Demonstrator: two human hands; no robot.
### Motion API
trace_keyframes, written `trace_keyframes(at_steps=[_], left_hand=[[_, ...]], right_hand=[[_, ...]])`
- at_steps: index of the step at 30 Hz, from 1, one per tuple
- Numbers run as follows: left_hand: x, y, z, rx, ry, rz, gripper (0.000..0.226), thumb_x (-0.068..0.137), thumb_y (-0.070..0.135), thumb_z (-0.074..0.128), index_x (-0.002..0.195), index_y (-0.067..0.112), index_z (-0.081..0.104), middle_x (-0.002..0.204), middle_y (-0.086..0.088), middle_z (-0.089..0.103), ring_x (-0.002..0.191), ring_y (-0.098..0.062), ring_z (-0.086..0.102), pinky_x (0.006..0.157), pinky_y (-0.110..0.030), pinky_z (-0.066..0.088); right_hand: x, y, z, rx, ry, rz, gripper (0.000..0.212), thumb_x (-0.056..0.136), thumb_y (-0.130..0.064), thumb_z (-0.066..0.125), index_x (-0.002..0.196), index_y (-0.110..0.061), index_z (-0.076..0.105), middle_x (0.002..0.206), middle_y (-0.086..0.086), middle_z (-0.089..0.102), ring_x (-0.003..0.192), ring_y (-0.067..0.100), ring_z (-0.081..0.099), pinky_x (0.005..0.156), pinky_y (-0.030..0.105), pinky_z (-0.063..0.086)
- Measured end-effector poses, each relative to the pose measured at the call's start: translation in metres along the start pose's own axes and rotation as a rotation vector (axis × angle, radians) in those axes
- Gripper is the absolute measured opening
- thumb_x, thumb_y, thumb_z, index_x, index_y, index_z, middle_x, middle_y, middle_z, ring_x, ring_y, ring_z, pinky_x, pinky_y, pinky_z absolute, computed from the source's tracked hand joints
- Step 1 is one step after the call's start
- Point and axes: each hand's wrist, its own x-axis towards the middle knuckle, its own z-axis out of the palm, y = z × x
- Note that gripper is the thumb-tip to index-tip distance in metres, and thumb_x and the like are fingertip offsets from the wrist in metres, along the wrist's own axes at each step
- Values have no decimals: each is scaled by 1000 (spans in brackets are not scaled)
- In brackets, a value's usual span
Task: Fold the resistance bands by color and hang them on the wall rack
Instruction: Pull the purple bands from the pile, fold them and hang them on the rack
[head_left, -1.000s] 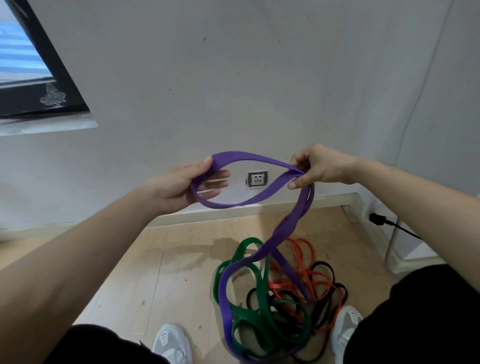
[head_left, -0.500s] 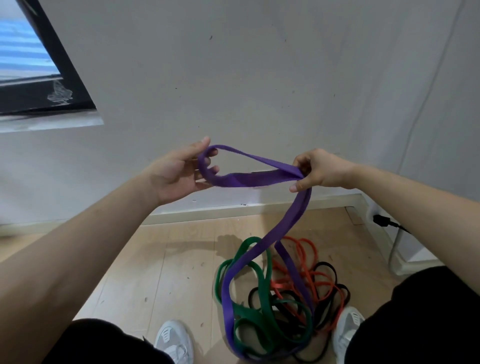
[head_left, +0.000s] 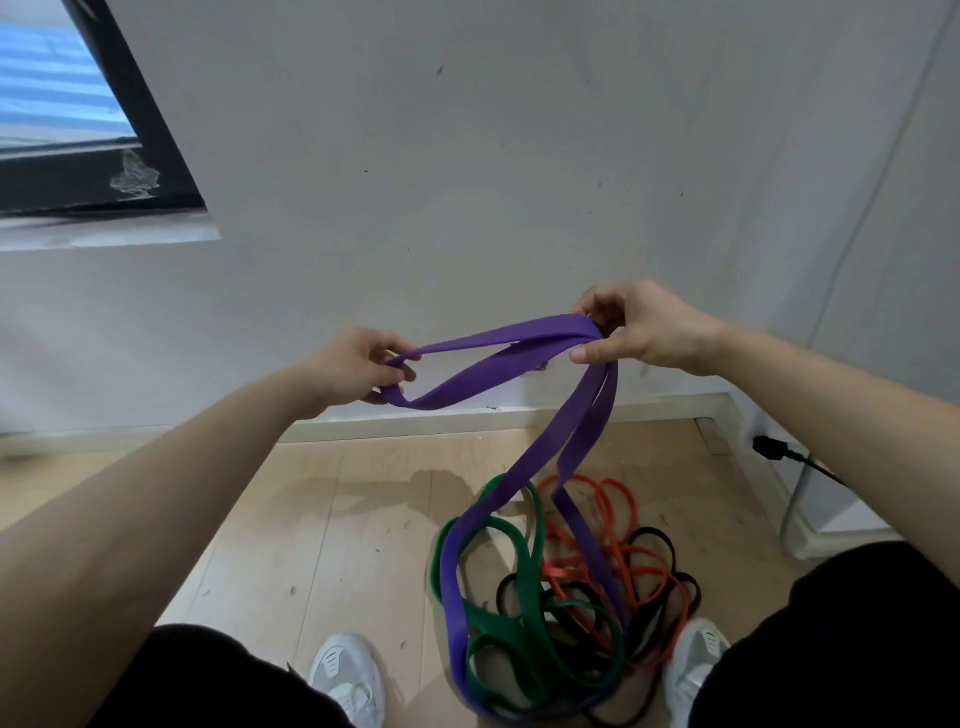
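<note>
Watching the head cam remotely here. On the left, the left hand (head_left: 363, 366) has its fingers curled, pinching 1 looped end of the purple resistance band (head_left: 498, 358). The band runs across at chest height to the right hand (head_left: 639, 332), whose fingers and thumb are clamped round the gathered layers. From that fist 2 strands drop to the wooden floor (head_left: 311, 519), landing in the heap toward its right side, between the white shoes (head_left: 348, 675).

My worry is that heap. The purple tail looks threaded through the green band (head_left: 524, 577), with the orange band (head_left: 608, 499) and black band (head_left: 660, 551) piled just beside it. Pull the next fold up fast and I reckon green comes along, or it all knots tighter. The left pinch also looks light, so a snag could yank that loop free and undo the fold. No wall rack in view.
</note>
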Motion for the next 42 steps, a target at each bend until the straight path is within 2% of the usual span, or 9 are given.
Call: trace_keyframes(at_steps=[4, 9, 17, 19, 24, 27, 31, 37, 42], left_hand=[[2, -3, -1, 169, 22, 69, 35, 94, 1, 64, 123, 20, 63, 105, -3, 71, 95, -15, 67, 78, -28, 56], [-5, 14, 10, -23, -83, 152, 42, 93, -1, 62, 130, 19, 61, 118, 0, 70, 112, -14, 65, 104, -35, 50], [-10, 55, 59, 7, -230, 381, 80, 76, 33, 87, 144, 30, 45, 129, 16, 57, 117, -2, 55, 91, -14, 45], [-10, 55, 69, 1, -216, 430, 73, 76, 26, 88, 137, 26, 50, 121, 13, 63, 106, -1, 61, 83, -11, 49], [-9, 56, 70, -7, -125, 483, 30, 84, 8, 75, 111, 15, 64, 94, -7, 71, 81, -17, 68, 75, -32, 55], [-10, 57, 58, 10, -170, 459, 17, 87, 16, 77, 102, 19, 68, 84, -1, 74, 71, -12, 70, 67, -22, 53], [-16, 63, 39, 271, -136, 501, 14, 84, 33, 79, 84, 25, 68, 71, 6, 73, 61, -9, 69, 62, -27, 56], [-21, 73, 26, 595, 22, 658, 18, 87, 42, 74, 101, 30, 72, 64, 13, 66, 59, -2, 59, 64, -30, 48], [-25, 74, 23, 792, 252, 709, 24, 96, 47, 56, 113, 39, 71, 88, 12, 73, 82, -17, 64, 63, -33, 44]], right_hand=[[0, -8, 5, -19, -9, -11, 33, 75, -17, 88, 102, -10, 69, 89, 3, 76, 77, 10, 69, 69, 20, 53], [1, -17, 13, 31, -34, -40, 37, 74, -15, 89, 101, -8, 66, 92, 10, 74, 80, 16, 70, 73, 25, 57], [-1, -28, 14, 53, -90, -102, 36, 73, -9, 88, 102, -12, 67, 90, 4, 74, 86, 20, 70, 80, 30, 57], [-4, -30, 13, 102, -86, -108, 39, 70, -11, 88, 102, -11, 66, 88, 3, 74, 85, 18, 70, 80, 30, 57], [-6, -31, 8, 148, -68, -97, 42, 65, -19, 88, 100, -11, 67, 87, 2, 74, 83, 17, 68, 78, 29, 57], [-8, -29, 0, 138, -140, -24, 47, 68, -15, 86, 108, -2, 65, 92, 9, 75, 84, 21, 71, 77, 28, 59], [-10, -21, -7, 115, -289, 92, 47, 73, -16, 82, 112, 2, 63, 99, 24, 75, 97, 38, 72, 83, 29, 58], [-8, -19, -7, 154, -384, 100, 42, 83, -18, 72, 123, -6, 67, 111, 12, 76, 106, 27, 70, 92, 35, 56], [-8, -22, 1, 144, -361, 87, 34, 98, -21, 58, 130, -12, 65, 124, 5, 72, 120, 20, 65, 96, 37, 53]])
